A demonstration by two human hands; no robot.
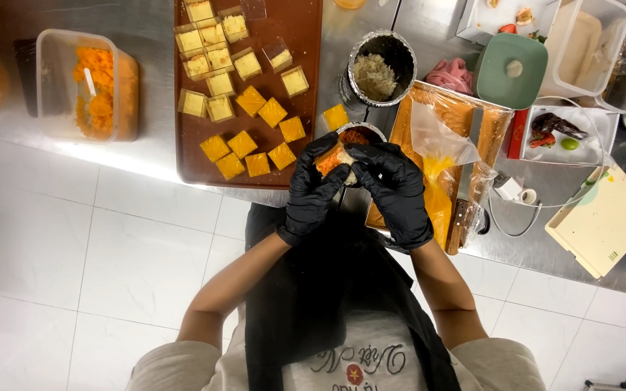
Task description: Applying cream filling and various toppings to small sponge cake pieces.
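Both my hands wear black gloves and meet over the counter's edge. My left hand [311,190] and my right hand [394,190] together cup a small orange and white lump of food [331,159]. Just behind it stands a small metal cup [361,134] with orange filling. A loose yellow square cake [336,116] lies beside that cup. The brown tray [306,43] to the left carries several yellow square cakes, some in clear boxes.
A metal tin of pale shreds [375,72] stands behind the cup. A wrapped wooden board [465,116] with a knife [464,188] lies to the right. A clear tub of orange shreds [88,85] sits far left. Containers, a green lid [510,71] and a pale cutting board [603,224] crowd the right.
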